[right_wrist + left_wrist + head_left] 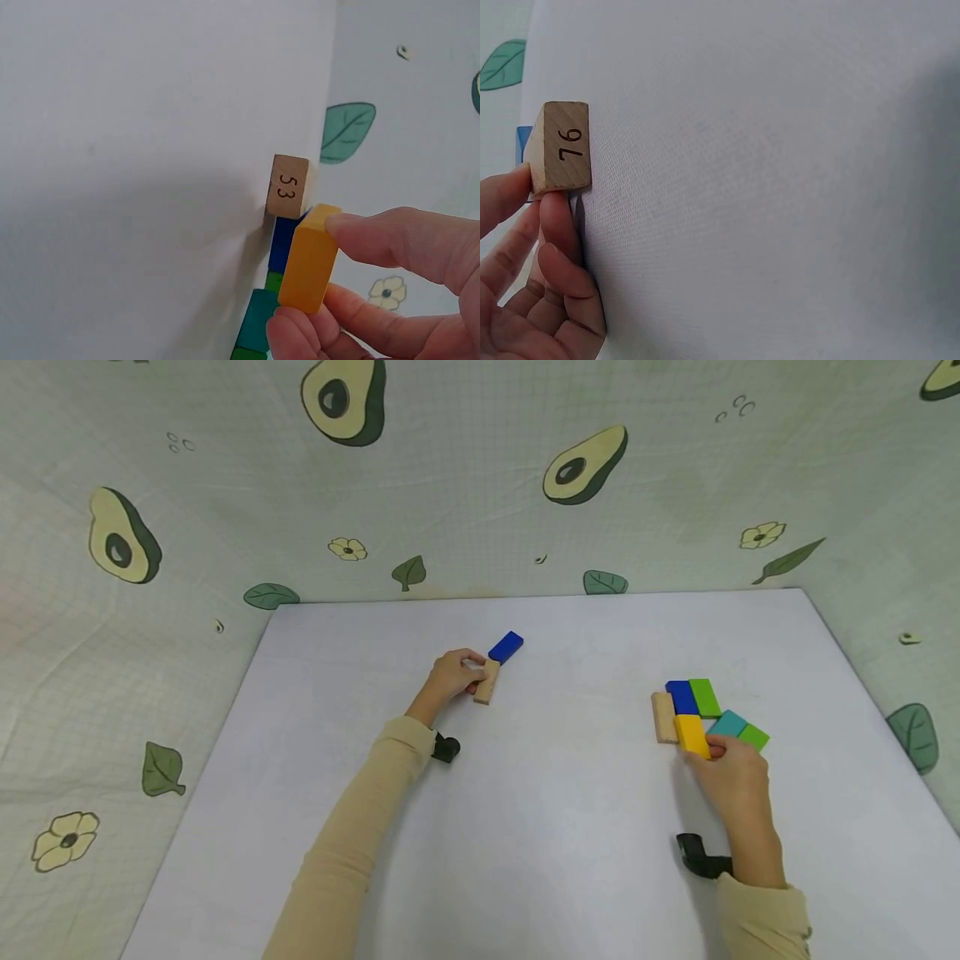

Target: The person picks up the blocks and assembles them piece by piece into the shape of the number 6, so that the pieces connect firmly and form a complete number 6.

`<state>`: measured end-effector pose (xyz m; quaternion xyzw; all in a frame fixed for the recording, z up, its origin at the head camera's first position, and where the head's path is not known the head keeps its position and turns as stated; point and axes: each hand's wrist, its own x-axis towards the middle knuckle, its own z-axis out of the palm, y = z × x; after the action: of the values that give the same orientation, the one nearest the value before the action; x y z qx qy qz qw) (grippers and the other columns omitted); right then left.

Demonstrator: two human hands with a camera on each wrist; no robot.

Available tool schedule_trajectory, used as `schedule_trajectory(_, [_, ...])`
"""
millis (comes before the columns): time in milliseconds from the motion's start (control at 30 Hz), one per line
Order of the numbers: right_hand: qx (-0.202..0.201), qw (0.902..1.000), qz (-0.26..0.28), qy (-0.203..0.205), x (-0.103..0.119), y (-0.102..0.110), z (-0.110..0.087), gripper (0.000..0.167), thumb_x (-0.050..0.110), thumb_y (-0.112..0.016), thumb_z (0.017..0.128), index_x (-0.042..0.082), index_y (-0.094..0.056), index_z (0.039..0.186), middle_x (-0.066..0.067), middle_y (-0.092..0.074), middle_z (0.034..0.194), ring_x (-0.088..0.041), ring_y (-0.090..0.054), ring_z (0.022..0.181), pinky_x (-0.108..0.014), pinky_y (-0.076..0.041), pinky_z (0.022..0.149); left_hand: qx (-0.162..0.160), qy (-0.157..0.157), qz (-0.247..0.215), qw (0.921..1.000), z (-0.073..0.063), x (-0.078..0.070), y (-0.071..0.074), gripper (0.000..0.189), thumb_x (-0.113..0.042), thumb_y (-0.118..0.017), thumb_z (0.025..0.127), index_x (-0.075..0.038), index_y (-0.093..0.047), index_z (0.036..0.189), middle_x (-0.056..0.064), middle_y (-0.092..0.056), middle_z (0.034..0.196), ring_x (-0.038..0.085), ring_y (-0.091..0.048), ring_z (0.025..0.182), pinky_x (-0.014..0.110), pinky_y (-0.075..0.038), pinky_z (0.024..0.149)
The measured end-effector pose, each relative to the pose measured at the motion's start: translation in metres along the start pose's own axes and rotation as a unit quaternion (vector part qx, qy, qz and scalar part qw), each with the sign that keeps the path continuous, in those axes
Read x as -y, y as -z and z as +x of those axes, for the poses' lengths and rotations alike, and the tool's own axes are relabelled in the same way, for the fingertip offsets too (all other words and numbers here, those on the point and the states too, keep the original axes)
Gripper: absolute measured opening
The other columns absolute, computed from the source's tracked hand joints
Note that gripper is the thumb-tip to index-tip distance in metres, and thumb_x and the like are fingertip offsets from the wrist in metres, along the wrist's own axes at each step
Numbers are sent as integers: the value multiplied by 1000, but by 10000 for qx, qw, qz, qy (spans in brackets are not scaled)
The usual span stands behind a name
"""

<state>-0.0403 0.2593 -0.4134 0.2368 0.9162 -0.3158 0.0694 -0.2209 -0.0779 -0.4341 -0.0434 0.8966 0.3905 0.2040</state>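
Note:
My left hand (452, 675) pinches a plain wooden block (487, 682) at the middle of the table; its end, marked 76, faces the camera in the left wrist view (567, 146). Just beyond it lies a blue block (506, 647). Over on the right, my right hand (733, 774) pinches a yellow block (692, 736) between thumb and fingers. Around that block are a wooden block (663, 718) marked 53, a second blue block (682, 697), a green block (705, 698), a teal block (727, 725) and another green block (753, 737). Whether the yellow block touches the table I cannot tell.
A white table (525, 827) spreads under both hands. Cloth printed with avocados and leaves (465, 477) hangs behind it and at both sides. Each wrist carries a black camera piece, one by the left wrist (446, 748) and one by the right wrist (702, 857).

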Motion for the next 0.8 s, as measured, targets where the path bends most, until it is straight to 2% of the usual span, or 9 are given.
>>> schedule_trajectory(367, [139, 9996, 37, 263, 18, -12, -7, 49, 15, -62, 88, -12, -47, 126, -26, -50, 105, -35, -47, 92, -42, -47, 81, 25, 43, -5, 10000, 1, -1, -1, 30, -22, -66, 86, -14, -62, 115, 3, -55, 76, 9, -54, 58, 18, -40, 54])
schedule_trajectory(600, [208, 9982, 78, 560, 32, -23, -10, 48, 12, -62, 87, -13, -47, 125, -25, -50, 104, -34, -47, 92, -44, -46, 84, 22, 72, -3, 10000, 0, -1, -1, 30, -22, -66, 86, -14, -62, 115, 4, -55, 77, 10, -54, 59, 19, -40, 56])
schedule_trajectory(800, [205, 9977, 158, 620, 44, -31, -13, 44, 13, -63, 87, -9, -50, 123, -24, -49, 105, -33, -47, 92, -42, -46, 84, 46, 78, -59, 9999, 1, -1, 0, 30, -21, -65, 86, -14, -61, 115, 3, -55, 77, 9, -54, 58, 19, -41, 55])
